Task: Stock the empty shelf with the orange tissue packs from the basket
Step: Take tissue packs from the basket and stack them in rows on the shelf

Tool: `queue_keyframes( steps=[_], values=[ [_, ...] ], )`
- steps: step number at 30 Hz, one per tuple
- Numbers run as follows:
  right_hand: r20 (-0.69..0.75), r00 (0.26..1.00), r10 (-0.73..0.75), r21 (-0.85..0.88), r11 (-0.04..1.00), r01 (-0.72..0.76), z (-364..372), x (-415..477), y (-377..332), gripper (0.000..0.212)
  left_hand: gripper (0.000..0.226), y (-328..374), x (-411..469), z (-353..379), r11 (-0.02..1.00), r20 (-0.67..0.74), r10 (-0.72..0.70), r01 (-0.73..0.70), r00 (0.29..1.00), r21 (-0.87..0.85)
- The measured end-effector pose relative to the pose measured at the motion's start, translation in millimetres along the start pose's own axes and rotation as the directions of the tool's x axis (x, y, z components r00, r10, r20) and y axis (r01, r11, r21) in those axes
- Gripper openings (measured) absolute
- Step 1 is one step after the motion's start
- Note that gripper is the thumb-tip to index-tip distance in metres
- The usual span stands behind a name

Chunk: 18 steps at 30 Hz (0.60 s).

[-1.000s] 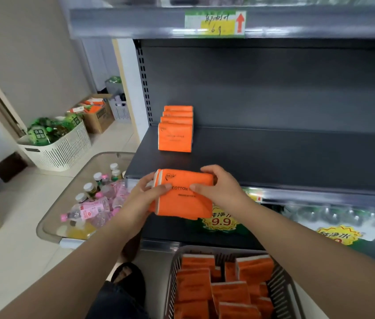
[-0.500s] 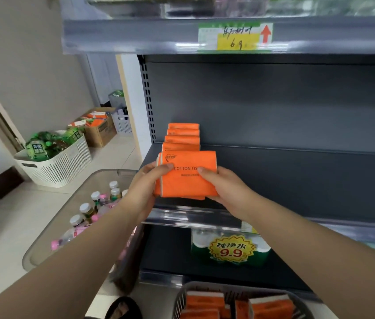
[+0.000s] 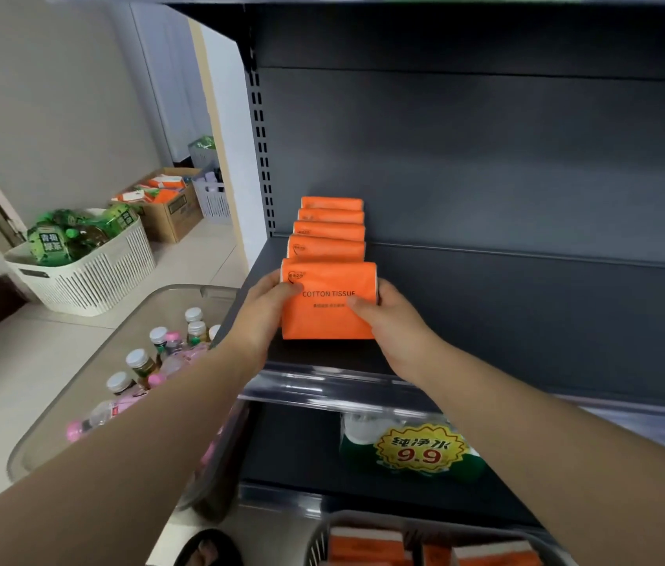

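– Fingers [image 3: 290, 286] of our left hand [image 3: 267, 314] and right hand [image 3: 398, 322] curl round the two short ends of the orange tissue pack [image 3: 328, 308], thumbs on its printed face. It stands upright at the near end of the row of four packs [image 3: 328, 239], far left on the dark shelf [image 3: 526, 316].
– How do we expect it to handle?
– Light and soft, we judge. The film wrap looks slick, so we hold the ends and squeeze gently.
– What can't we see?
– Whether its base touches the shelf, or its back touches the row. Our fingertips behind it are hidden. The wire basket [image 3: 322, 533] is cut off at the bottom edge, so we cannot count what remains.
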State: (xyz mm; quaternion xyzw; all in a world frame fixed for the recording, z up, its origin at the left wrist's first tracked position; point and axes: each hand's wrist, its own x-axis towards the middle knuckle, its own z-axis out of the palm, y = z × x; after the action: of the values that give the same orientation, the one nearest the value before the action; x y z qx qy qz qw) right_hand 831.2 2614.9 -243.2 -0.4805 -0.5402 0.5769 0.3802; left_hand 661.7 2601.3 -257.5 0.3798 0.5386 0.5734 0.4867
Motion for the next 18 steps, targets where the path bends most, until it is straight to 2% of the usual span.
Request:
queue_keyframes(
  steps=[7, 13, 18],
  values=[
    [-0.008, 1.000, -0.024, -0.003, 1.000, 0.024, 12.7, 1.0, 6.9, 0.047, 0.030, -11.6, 5.5, 1.9, 0.999, -0.044, -0.025, 0.025, 0.999, 0.020],
    [-0.018, 0.999, -0.039, -0.035, 0.999, 0.038, 20.5, -0.6, 12.5, 0.053, 0.029, -11.9, 7.0, 0.4, 0.997, -0.026, -0.010, 0.012, 1.000, 0.075],
    [0.020, 0.999, -0.038, -0.140, 0.989, 0.040, 16.1, -2.4, 14.8, 0.052, 0.026, -15.5, 3.3, -5.4, 0.984, 0.021, 0.023, -0.026, 1.000, 0.175]
  ],
)
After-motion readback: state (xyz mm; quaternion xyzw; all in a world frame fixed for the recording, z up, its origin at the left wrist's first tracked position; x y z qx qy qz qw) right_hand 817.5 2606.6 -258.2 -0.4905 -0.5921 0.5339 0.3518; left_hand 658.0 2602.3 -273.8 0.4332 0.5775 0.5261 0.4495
